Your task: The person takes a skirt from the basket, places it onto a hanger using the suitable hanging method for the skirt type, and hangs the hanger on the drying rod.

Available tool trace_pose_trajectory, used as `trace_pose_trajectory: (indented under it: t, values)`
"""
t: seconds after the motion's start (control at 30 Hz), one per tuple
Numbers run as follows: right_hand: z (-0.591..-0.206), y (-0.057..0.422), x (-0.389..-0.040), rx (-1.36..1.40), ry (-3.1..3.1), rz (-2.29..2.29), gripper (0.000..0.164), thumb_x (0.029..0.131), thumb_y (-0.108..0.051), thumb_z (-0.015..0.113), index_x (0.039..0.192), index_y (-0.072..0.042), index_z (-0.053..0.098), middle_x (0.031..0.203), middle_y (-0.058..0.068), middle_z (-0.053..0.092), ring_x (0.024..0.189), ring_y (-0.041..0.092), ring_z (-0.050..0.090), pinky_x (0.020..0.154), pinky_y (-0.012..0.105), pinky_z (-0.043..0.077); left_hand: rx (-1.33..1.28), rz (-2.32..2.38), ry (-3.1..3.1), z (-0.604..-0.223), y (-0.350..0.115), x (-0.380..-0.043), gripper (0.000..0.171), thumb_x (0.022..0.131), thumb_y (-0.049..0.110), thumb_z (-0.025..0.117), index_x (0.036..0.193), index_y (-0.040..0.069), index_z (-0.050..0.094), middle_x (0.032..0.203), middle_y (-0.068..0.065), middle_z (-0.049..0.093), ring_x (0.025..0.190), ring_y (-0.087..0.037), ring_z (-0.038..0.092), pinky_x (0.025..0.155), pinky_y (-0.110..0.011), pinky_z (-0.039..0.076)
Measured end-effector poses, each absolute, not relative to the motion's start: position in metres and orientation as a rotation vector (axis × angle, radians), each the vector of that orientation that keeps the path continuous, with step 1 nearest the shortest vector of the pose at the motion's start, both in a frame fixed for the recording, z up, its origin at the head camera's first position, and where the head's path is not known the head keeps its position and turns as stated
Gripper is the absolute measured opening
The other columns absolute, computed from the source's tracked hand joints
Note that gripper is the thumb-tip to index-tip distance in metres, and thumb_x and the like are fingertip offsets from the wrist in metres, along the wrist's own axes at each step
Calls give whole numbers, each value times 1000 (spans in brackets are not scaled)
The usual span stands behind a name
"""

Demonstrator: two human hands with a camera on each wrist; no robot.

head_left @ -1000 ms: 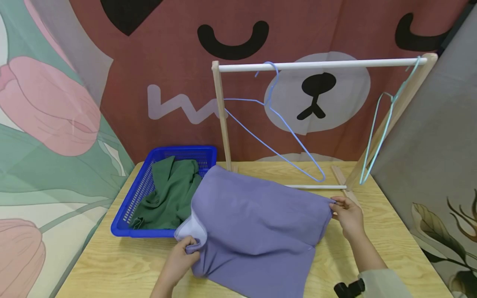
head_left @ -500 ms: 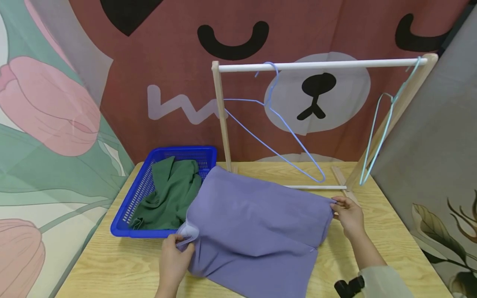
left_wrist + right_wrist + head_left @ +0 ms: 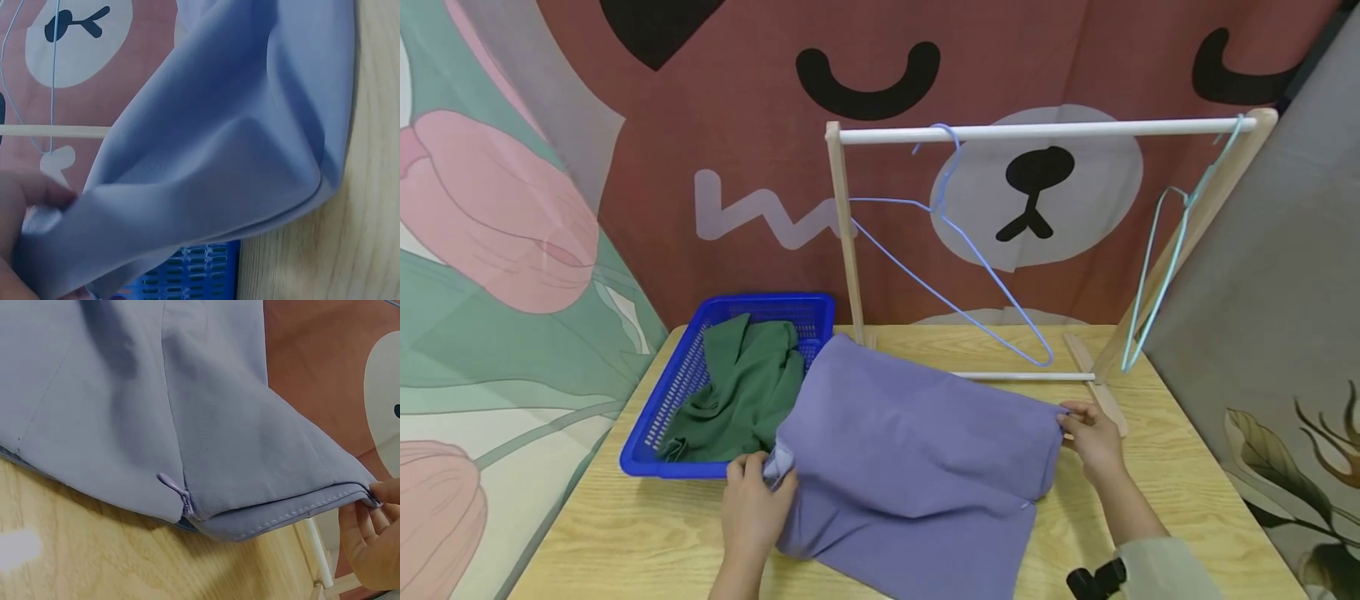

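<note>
A purple garment [image 3: 917,442] is spread between both hands in the head view, its upper edge slanting down to the right and its lower part on the table. My left hand [image 3: 752,504] pinches its left edge, where a bit of pale lining shows by the basket. The right hand [image 3: 1093,437] pinches its upper right corner with thumb and fingers. In the right wrist view a small zipper pull [image 3: 172,484] sits on the garment near a stitched edge. From the left wrist, the left hand [image 3: 19,219] grips a fold of the cloth, and part of the hand is out of frame.
A blue basket [image 3: 647,442] with a green garment [image 3: 745,387] stands to the left. Behind, a rack with a white rail [image 3: 1060,130] carries a blue hanger [image 3: 1000,279] and a mint hanger [image 3: 1165,275]. Wooden tabletop [image 3: 602,542] lies under everything.
My left hand has moved up and a little left along the garment's left edge, and less pale lining shows. The right hand keeps its hold almost in place.
</note>
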State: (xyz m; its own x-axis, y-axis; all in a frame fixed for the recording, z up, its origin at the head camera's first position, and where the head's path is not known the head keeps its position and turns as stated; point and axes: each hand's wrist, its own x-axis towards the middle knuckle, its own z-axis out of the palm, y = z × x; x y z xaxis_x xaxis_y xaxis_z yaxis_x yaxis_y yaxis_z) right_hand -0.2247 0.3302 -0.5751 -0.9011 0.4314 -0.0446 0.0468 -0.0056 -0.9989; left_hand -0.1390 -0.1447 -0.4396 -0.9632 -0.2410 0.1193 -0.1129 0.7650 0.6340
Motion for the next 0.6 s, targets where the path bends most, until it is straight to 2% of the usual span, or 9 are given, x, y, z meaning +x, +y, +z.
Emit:
trace_pose_trajectory:
  t: [0.17,0.3,0.4,0.47,0.5,0.6]
  values:
    - [-568,319,-218,-482,-1944,2053,22,77,-15,65,96,-14,54,78,-4,54,65,5,56,53,22,49,218,-845,-2646,-445,-139,-137,26,70,10,65,92,-2,57,90,-21,49,71,-38,50,60,-49,40]
    - [-543,300,-207,-540,-2045,2020,35,79,-16,62,110,-10,46,78,-5,54,67,5,55,59,23,49,127,-847,-2605,-447,-137,-137,16,69,4,64,81,0,56,74,-14,52,65,-33,51,57,-45,40]
    - [-512,280,-191,-637,-2204,1932,52,82,-13,59,123,0,31,81,-1,52,68,4,52,63,23,48,99,-956,-2619,-449,-136,-138,12,71,2,62,80,1,54,75,-12,53,69,-31,53,60,-44,41]
    - [-503,271,-183,-620,-2257,1899,58,81,-13,59,126,3,26,81,-1,52,64,0,50,60,18,46,94,-1032,-2620,-450,-135,-137,10,73,2,61,81,2,54,77,-11,54,73,-30,54,63,-43,42]
    - [-494,265,-178,-634,-2304,1876,63,82,-10,57,128,9,19,83,2,51,64,1,50,60,18,46,92,-1067,-2617,-451,-135,-137,10,74,1,60,82,2,54,78,-11,55,74,-29,55,64,-42,42]
    - [-476,253,-166,-644,-2403,1857,66,82,-2,53,129,14,10,88,11,50,62,3,48,58,19,45,81,-1144,-2594,-453,-133,-137,10,76,1,59,85,0,55,82,-12,57,78,-28,55,67,-41,43]
